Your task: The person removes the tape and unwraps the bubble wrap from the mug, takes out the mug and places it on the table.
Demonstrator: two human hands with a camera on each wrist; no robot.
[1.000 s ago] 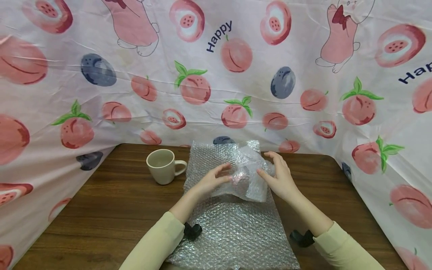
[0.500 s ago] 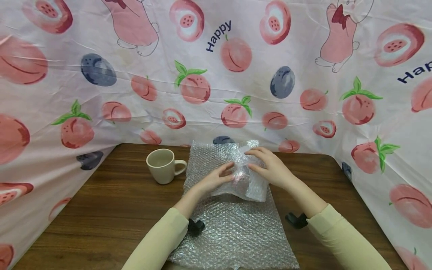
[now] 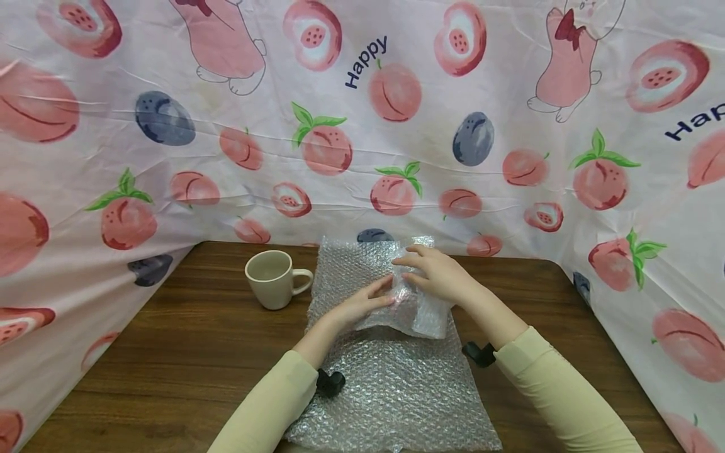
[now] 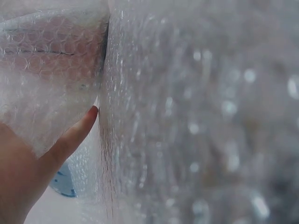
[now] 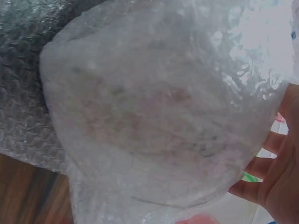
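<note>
Plastic-wrapped bundle (image 3: 418, 310) lies between the left hand (image 3: 362, 302) and right hand (image 3: 438, 274), both unclenched, fingers relaxed.

Found plain cream on mug (image 3: 272, 286), dark brown wood grain on tabletop (image 3: 170, 365), silvery bubble pattern on wrap (image 3: 396, 396), pinkish patches in whitish bundle (image 3: 428, 314), pale yellow on sleeves (image 3: 272, 402), pink, slate-blue and green fruit print on white cloth (image 3: 362, 151).

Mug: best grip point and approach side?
Likely the handle, from the person's right: the mug stands upright with its loop turned that way. The bubble wrap sheet lies close by, so coming in slightly from above looks safer.
</note>
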